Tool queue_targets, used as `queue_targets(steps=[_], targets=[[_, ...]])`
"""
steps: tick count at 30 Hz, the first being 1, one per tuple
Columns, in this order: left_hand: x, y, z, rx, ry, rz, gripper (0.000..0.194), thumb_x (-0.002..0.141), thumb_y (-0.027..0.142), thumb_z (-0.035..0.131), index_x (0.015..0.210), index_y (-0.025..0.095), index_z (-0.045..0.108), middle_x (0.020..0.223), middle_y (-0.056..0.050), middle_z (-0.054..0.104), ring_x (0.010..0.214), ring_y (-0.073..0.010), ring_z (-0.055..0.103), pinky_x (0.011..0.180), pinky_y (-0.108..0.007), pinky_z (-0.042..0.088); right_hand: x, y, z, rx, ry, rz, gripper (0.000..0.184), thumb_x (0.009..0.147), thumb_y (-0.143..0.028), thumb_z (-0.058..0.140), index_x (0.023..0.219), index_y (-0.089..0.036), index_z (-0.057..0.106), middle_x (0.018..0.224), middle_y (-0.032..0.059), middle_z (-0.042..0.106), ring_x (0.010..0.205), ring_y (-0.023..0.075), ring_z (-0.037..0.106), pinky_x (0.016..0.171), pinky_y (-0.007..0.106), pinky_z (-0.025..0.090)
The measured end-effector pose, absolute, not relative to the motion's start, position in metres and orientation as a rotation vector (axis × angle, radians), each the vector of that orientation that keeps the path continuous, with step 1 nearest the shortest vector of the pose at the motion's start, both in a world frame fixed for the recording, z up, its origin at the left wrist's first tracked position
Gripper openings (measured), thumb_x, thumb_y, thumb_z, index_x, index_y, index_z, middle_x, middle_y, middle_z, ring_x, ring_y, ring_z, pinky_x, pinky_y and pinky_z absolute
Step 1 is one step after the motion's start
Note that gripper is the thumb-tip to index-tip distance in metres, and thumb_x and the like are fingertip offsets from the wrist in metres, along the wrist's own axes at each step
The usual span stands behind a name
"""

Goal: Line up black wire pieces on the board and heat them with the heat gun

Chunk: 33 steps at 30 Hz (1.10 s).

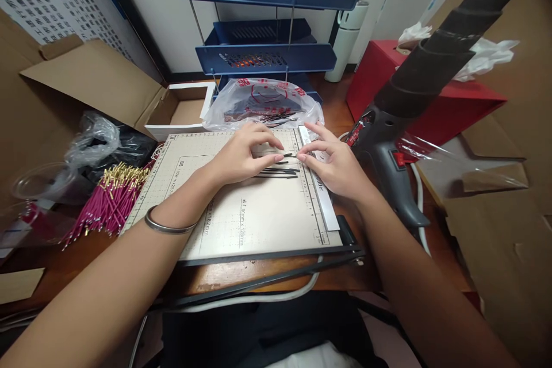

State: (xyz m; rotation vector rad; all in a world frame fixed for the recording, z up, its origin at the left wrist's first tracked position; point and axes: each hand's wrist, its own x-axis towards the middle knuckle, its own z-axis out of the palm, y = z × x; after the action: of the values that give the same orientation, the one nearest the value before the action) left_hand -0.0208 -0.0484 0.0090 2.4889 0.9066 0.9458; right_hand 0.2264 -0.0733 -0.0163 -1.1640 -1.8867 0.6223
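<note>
A paper trimmer board (228, 195) with printed grid lines lies on the table under my hands. My left hand (245, 152), wearing a metal bangle (170, 229) on the forearm, curls over it, thumb and fingertips at the left side of a thin black cord (290, 154). From the other side my right hand (334, 164) pinches at the cord's right end, beside the trimmer's white rail (321, 190). The pinched ends are too small to see clearly. Several more thin black cords (278, 173) lie just below my left fingers.
Behind the board sits a clear plastic bag (267, 98) with black cords inside, before a blue tiered rack (265, 57). A heat gun (392, 155) and a red tissue box (452, 92) stand right. Gold-tipped magenta cords (110, 198) and an open cardboard box (103, 77) are left.
</note>
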Motion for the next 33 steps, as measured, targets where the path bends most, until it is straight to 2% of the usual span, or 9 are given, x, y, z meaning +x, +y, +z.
queue_targets(steps=[3, 8, 15, 28, 31, 33], targets=[[-0.016, -0.050, 0.007, 2.536, 0.834, 1.021, 0.018, 0.095, 0.038, 0.077, 0.101, 0.021, 0.081, 0.099, -0.005, 0.081, 0.097, -0.0221, 0.068, 0.094, -0.038, 0.047, 0.221, -0.077, -0.013, -1.108, -1.859, 0.574, 0.010, 0.091, -0.030, 0.072, 0.090, -0.025, 0.081, 0.160, 0.0077, 0.059, 0.154, 0.0333, 0.050, 0.133, 0.061, 0.030], [-0.010, -0.052, 0.008, 2.550, 0.753, 1.073, 0.014, 0.099, 0.028, 0.071, 0.092, 0.021, 0.081, 0.089, -0.003, 0.082, 0.081, -0.0178, 0.069, 0.087, -0.036, 0.048, 0.214, -0.081, -0.014, -1.016, -1.828, 0.525, 0.006, 0.090, -0.029, 0.074, 0.091, -0.026, 0.079, 0.153, 0.0074, 0.065, 0.150, 0.0318, 0.055, 0.130, 0.060, 0.035], [-0.010, -0.053, 0.011, 2.538, 0.816, 1.034, 0.017, 0.099, 0.034, 0.071, 0.092, 0.023, 0.082, 0.090, -0.004, 0.083, 0.084, -0.0194, 0.071, 0.089, -0.038, 0.048, 0.214, -0.083, -0.014, -1.002, -1.819, 0.501, 0.000, 0.089, -0.028, 0.078, 0.088, -0.028, 0.078, 0.150, 0.0049, 0.067, 0.148, 0.0310, 0.056, 0.130, 0.060, 0.037], [-0.011, -0.054, 0.011, 2.504, 0.781, 1.087, 0.014, 0.098, 0.031, 0.072, 0.093, 0.022, 0.081, 0.092, -0.006, 0.083, 0.086, -0.0203, 0.073, 0.089, -0.038, 0.049, 0.215, -0.084, -0.012, -1.011, -1.821, 0.453, 0.005, 0.089, -0.024, 0.076, 0.090, -0.027, 0.079, 0.146, 0.0064, 0.070, 0.140, 0.0297, 0.063, 0.124, 0.058, 0.044], [-0.011, -0.054, 0.011, 2.501, 0.796, 1.090, 0.014, 0.098, 0.031, 0.073, 0.092, 0.022, 0.081, 0.092, -0.005, 0.083, 0.086, -0.0205, 0.073, 0.089, -0.038, 0.049, 0.214, -0.085, -0.012, -1.002, -1.818, 0.438, 0.006, 0.089, -0.023, 0.076, 0.090, -0.027, 0.079, 0.139, 0.0061, 0.074, 0.132, 0.0284, 0.068, 0.119, 0.055, 0.049], [-0.011, -0.054, 0.011, 2.495, 0.804, 1.084, 0.014, 0.098, 0.032, 0.073, 0.092, 0.022, 0.081, 0.091, -0.006, 0.083, 0.086, -0.0206, 0.073, 0.089, -0.038, 0.049, 0.213, -0.085, -0.012, -0.980, -1.812, 0.430, 0.005, 0.090, -0.022, 0.075, 0.090, -0.027, 0.078, 0.125, 0.0063, 0.079, 0.121, 0.0271, 0.072, 0.111, 0.052, 0.053]])
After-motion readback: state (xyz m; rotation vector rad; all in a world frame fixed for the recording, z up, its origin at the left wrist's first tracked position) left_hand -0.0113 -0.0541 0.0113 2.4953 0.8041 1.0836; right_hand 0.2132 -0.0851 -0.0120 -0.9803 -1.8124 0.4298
